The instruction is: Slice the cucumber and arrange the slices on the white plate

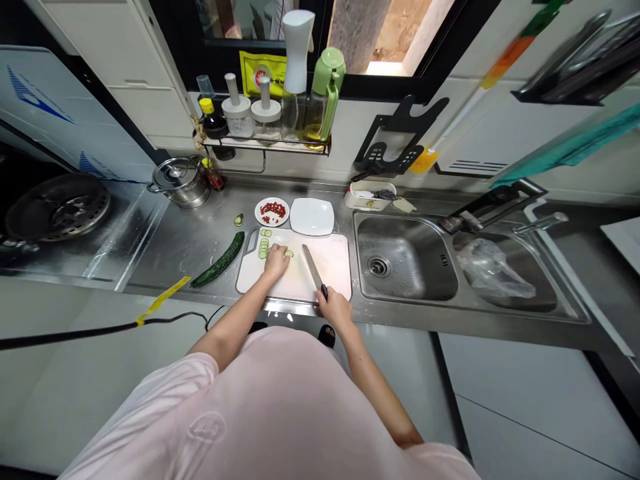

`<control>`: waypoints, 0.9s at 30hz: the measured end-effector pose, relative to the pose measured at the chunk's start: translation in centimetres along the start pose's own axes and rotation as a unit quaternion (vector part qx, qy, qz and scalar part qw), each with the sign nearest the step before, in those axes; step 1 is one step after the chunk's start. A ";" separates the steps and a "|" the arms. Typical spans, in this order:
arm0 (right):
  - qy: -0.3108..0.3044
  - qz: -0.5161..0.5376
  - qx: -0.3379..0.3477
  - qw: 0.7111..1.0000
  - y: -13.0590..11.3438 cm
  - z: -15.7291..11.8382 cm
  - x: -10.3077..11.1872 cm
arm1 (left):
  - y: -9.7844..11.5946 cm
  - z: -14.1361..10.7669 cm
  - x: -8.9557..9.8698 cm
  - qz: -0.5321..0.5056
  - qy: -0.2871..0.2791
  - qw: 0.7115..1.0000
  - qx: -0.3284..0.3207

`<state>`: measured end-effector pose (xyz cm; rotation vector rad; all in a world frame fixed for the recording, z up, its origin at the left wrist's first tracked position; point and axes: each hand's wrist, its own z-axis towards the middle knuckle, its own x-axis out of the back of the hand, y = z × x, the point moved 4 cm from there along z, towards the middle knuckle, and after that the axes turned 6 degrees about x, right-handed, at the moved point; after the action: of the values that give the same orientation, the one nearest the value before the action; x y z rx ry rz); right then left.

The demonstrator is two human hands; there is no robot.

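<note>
A white cutting board (300, 287) lies on the steel counter in front of me. My right hand (336, 308) is wrapped around the black handle of a kitchen knife (313, 268); its blade slants up and left over the board. My left hand (277, 263) rests on the board, fingers bunched down beside a cucumber slice (289, 253) that touches the fingertips. Just left of this hand, more cucumber slices (263, 245) lie overlapping in a row. A whole dark green cucumber (219, 261) is on the counter left of the board, with cut end pieces (239, 219) above it.
Behind the board stand a plate of chopped red pieces (273, 221) and a white square plate (312, 217). To the right is a sink (407, 257), with a plastic bag (493, 268) in the second basin. A lidded pot (181, 181) and a wok (57, 208) are at left.
</note>
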<state>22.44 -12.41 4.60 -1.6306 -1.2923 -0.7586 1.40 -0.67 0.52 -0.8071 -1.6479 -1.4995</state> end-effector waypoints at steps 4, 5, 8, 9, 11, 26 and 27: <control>-0.004 -0.002 -0.001 1.000 -0.3 0.2 0.0 | 0.3 0.0 0.1 0.012 -0.001 1.000 -0.007; -0.007 -0.001 -0.001 1.000 -0.4 0.2 0.0 | 0.3 0.0 0.1 0.014 -0.002 1.000 -0.007; -0.013 0.000 -0.002 1.000 -0.5 0.2 0.1 | 0.5 0.4 0.3 0.012 -0.005 1.000 0.007; -0.013 -0.001 -0.003 1.000 -0.5 0.2 0.2 | 0.5 0.5 0.4 0.010 -0.006 1.000 0.015; -0.014 -0.003 -0.004 1.000 -0.5 0.2 0.3 | 0.6 0.9 0.6 0.001 -0.008 0.999 0.031; -0.019 -0.002 -0.002 1.000 -0.6 0.1 0.8 | -2.2 -2.3 2.5 -0.147 0.017 0.982 0.121; -0.022 -0.002 -0.004 1.000 -0.6 0.1 0.8 | -2.8 -2.5 2.7 -0.147 0.029 0.980 0.130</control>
<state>22.07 -11.97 5.40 -1.6602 -1.3258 -0.7359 -2.09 -3.54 1.50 -0.3879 -1.9315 -1.4437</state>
